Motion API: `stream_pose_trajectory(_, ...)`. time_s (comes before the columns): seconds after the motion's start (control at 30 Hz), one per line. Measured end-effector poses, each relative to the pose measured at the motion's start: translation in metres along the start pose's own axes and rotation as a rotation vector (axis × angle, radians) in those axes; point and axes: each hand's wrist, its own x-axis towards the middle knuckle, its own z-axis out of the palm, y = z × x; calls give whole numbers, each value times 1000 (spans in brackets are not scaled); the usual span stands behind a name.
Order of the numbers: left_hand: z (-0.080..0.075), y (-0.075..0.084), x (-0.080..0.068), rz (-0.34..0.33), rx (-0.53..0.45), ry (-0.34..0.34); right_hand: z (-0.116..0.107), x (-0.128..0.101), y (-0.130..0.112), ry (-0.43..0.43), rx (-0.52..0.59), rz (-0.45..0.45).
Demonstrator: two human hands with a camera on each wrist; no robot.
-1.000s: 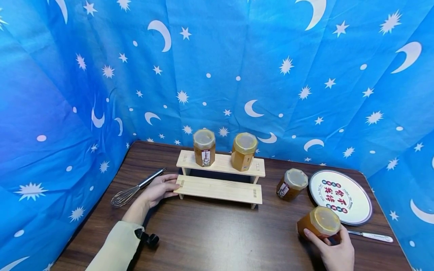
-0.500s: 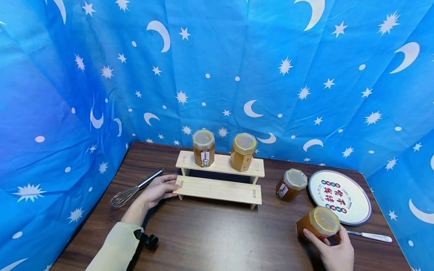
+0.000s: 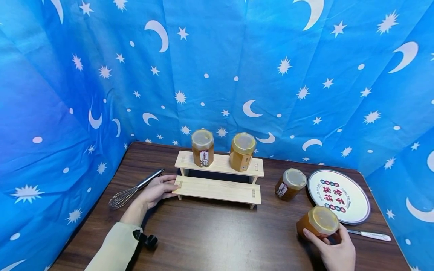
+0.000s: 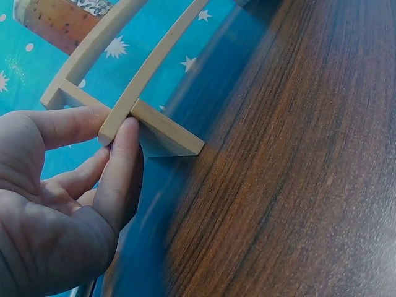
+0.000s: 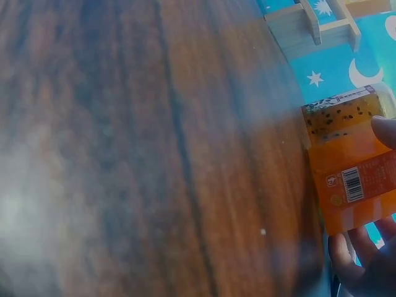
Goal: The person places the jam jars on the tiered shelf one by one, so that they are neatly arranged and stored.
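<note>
My left hand (image 3: 168, 185) lies on the table, its straight fingers (image 4: 120, 167) touching the left end of the lower step of a two-step wooden shelf (image 3: 217, 189). The wrist view shows the thumb and a finger on either side of that step's corner (image 4: 117, 127). Near the table's front right, my right hand (image 3: 323, 234) grips a hexagonal jar of amber preserve (image 3: 318, 223), tilted; its orange label and barcode face the right wrist camera (image 5: 352, 167). Two similar jars (image 3: 202, 147) (image 3: 242, 151) stand on the upper step.
A third loose jar (image 3: 291, 183) stands right of the shelf beside a round printed plate (image 3: 339, 195). A table knife (image 3: 369, 235) lies by the plate, a wire whisk (image 3: 130, 189) left of my left hand. Blue star-print cloth walls in the dark wooden table (image 3: 217, 233).
</note>
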Motion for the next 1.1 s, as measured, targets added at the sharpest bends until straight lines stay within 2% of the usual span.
stream_pose_trajectory(0.23,0,1,0,-2,-3,-1,-5,-2,-5,3,-11,4)
stream_pose_trajectory(0.47,0,0,0,-2,-4,-7,-12,0,-16,-29,-30,11)
stream_pose_trajectory(0.8,0,0,1,-1,-8,-4,-17,-3,-41,-68,-107,-91)
stream_pose_trajectory(0.93,0,0,0,0,-5,-1,-14,-6,-52,-84,-106,-155)
stream_pose_trajectory(1.1,1,0,-1,1,-3,0,-8,-8,-68,-146,-85,-200)
